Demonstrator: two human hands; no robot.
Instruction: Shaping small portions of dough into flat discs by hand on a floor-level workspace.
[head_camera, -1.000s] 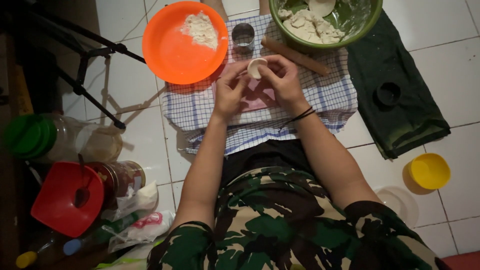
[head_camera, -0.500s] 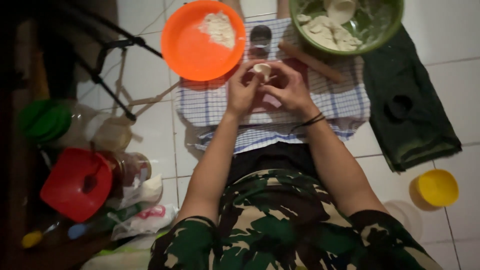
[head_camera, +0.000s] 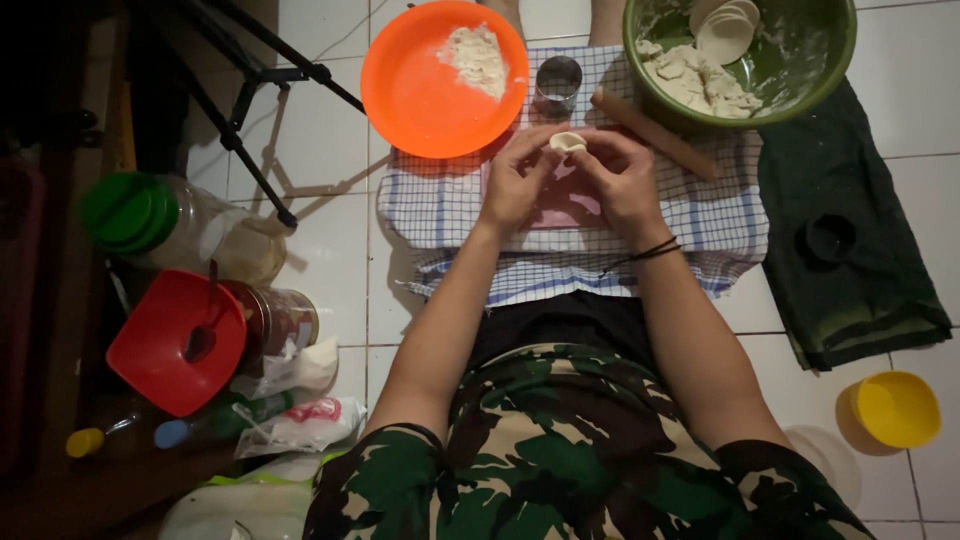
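— What do we have in our hands?

— A small piece of pale dough (head_camera: 567, 141), folded into a little pouch. Our left hand (head_camera: 520, 185) and right hand (head_camera: 622, 180) meet around it, fingertips pinched on its edges from either side, so both are closed on the same piece.

— Where is it sitting?

— It is held up just above the checked cloth (head_camera: 440, 215), over a pink board (head_camera: 570, 205) that lies on that cloth. We cannot tell whether the dough touches the board.

— And close by?

— Just beyond our fingers stands a small metal ring cutter (head_camera: 558, 83). To its left sits the orange plate (head_camera: 420, 100) with a heap of pale crumbly filling (head_camera: 478, 58) near its far rim. To the right is the green bowl (head_camera: 835, 60), floured inside, holding lumps of dough and a few cut rounds (head_camera: 725, 35). A wooden rolling pin (head_camera: 655, 135) lies slanted between the bowl and our right hand.

— Anything on the right wrist?

— A dark band (head_camera: 650, 252).

— Further out?

— A dark green cloth (head_camera: 850, 250) spreads on the tiles to the right, with a yellow cup (head_camera: 895, 410) nearer us. On the left we see a red funnel (head_camera: 170, 345), a jar with a green lid (head_camera: 130, 210), and tripod legs (head_camera: 240, 120).
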